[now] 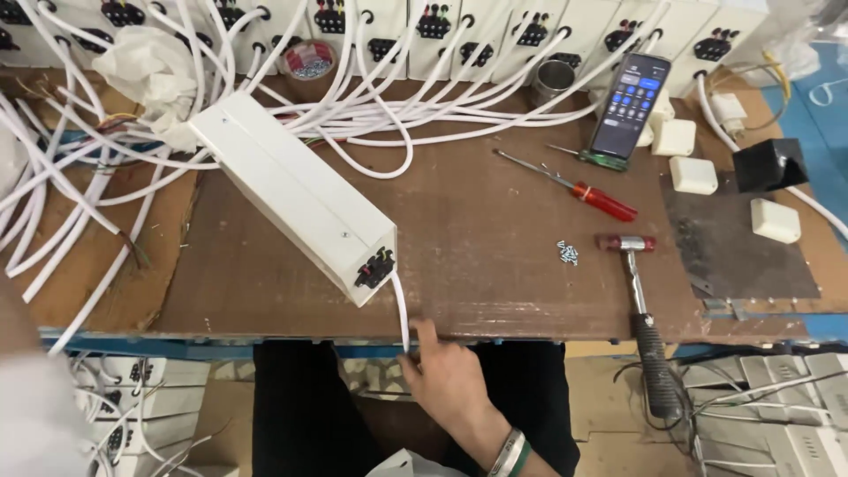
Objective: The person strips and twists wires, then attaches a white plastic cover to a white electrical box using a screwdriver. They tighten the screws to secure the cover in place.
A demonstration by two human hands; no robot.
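Observation:
A long white plastic box [296, 190] lies slantwise on the brown workbench [495, 265], with a black-and-red socket on its near end. A thin white cable [400, 305] runs from that end down to the bench's front edge. My right hand [450, 380], with bangles on the wrist, reaches up from below the edge and pinches the cable's lower end where it drops over the edge. My left hand is out of sight; only a blurred pale sleeve shows at the bottom left.
A red-handled screwdriver [583, 190], a hammer [640, 300], loose screws [568, 253] and a propped phone [629, 104] lie to the right. Small white blocks [693, 174] and a black block [768, 163] sit by a dark plate [733, 247]. White boxes [495, 26] and tangled cables line the back.

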